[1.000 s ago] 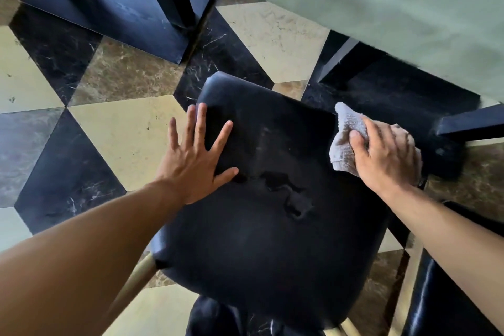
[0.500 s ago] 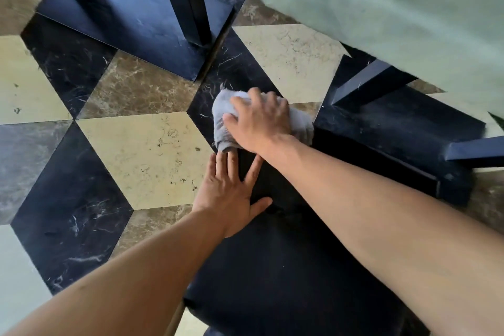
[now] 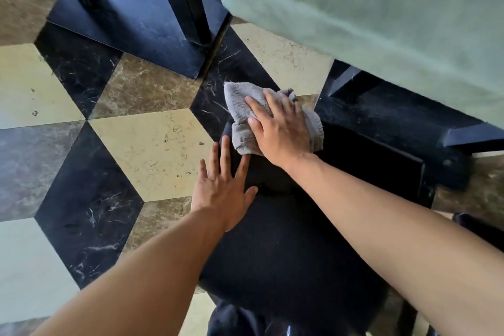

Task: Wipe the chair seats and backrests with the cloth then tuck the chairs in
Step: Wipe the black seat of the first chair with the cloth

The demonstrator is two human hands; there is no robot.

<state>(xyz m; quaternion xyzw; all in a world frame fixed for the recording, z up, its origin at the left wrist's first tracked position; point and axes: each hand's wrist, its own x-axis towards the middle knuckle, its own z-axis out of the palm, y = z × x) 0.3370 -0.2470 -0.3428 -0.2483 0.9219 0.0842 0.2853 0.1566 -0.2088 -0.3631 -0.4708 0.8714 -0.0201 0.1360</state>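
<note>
A black padded chair seat fills the lower middle of the head view. My right hand presses a crumpled grey cloth flat on the seat's far left corner, with the cloth hanging past the edge. Just below it, my left hand lies flat on the seat's left edge with its fingers spread and holds nothing. Both forearms hide much of the seat.
A green-covered table overhangs the upper right, with black table legs and base beneath it. Another dark base stands right of the seat. The floor is patterned marble. A second black chair edge shows at far right.
My right hand swept the cloth from the seat's far right corner across to its far left corner. My left hand slid back along the left edge. The view moved closer and forward.
</note>
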